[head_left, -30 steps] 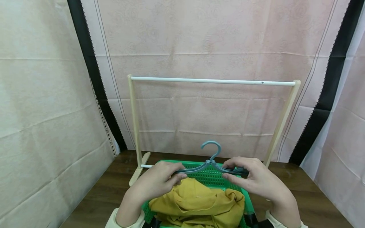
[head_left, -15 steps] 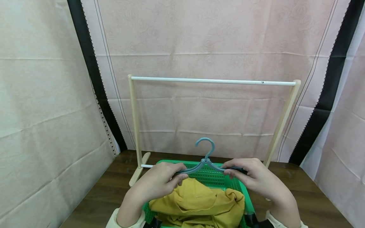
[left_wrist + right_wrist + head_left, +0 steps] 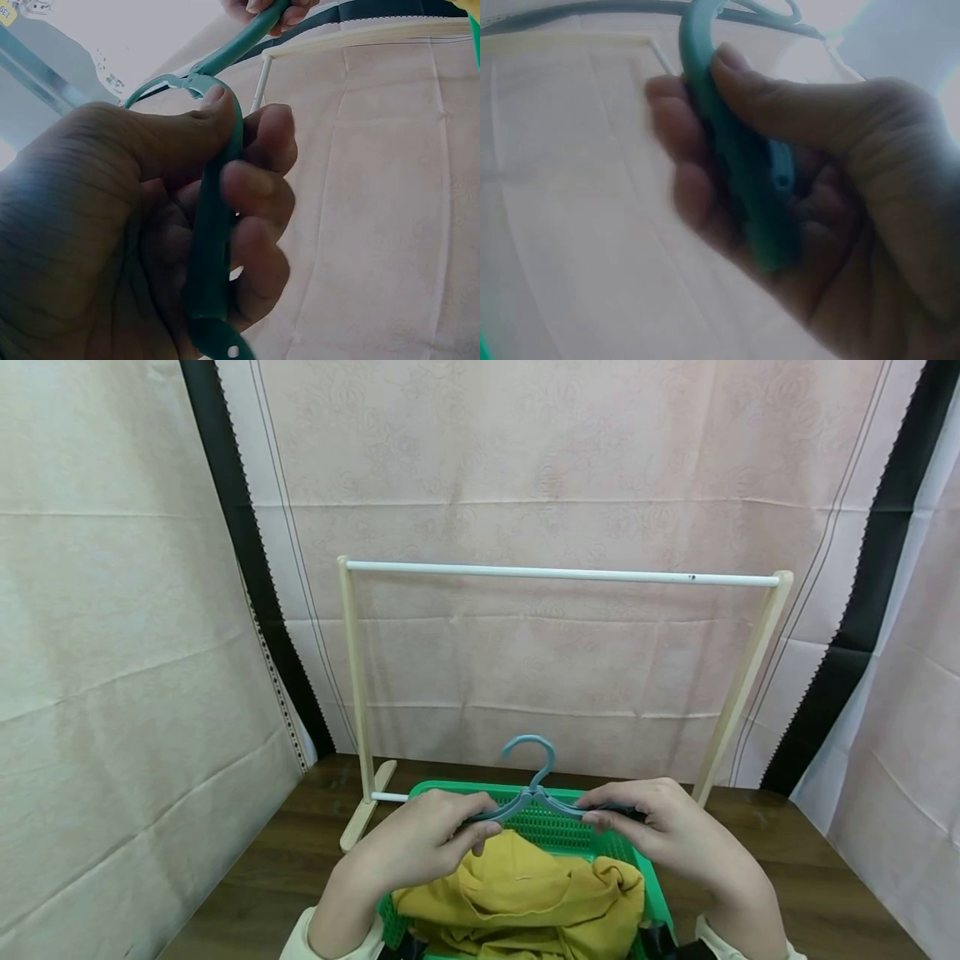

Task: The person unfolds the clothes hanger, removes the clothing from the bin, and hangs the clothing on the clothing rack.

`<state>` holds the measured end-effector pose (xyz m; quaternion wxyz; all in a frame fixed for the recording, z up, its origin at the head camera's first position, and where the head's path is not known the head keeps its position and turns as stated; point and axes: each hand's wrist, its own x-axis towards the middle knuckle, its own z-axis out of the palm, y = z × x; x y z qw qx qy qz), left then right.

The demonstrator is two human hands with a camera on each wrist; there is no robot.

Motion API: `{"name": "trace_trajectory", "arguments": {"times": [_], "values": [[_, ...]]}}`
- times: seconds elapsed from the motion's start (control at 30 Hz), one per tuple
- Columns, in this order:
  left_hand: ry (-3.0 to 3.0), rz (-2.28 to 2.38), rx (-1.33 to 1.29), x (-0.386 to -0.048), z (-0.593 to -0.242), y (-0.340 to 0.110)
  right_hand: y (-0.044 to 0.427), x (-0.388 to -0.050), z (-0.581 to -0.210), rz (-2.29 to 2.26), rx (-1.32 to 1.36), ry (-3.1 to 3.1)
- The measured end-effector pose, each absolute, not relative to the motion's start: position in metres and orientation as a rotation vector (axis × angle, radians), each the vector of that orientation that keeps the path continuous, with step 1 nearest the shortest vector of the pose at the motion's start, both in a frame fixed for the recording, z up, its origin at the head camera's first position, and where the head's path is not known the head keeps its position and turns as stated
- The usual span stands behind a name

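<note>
Hanger [image 3: 533, 792], yellow cloth [image 3: 525, 902] in green basket [image 3: 558, 835] nearby, rack [image 3: 555, 573] behind

Beyond the left hand [image 3: 420, 837] hangs a creased, pale cloth wall [image 3: 525, 468] with black strips [image 3: 222, 452]; below the hand is a dark wood-grain tabletop [image 3: 262, 889].

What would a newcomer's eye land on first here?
Probably the yellow cloth, heaped in the green basket at the bottom of the head view. Just above it, the blue hanger is held hook-up, one arm in the left hand, the other in the right hand. Behind, a pale rack spans mid-picture.
</note>
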<state>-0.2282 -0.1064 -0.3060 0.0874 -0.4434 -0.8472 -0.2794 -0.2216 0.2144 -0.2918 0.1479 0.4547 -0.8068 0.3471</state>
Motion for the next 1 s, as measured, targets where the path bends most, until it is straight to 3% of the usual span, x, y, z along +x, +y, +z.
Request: {"name": "trace_trajectory", "arguments": {"times": [1.0], "values": [[-2.524, -0.922, -1.358, -0.2280, -0.3036, -0.1121, 0.2240, -0.2225, -0.2934, 1.013, 1.316, -2.282]]}}
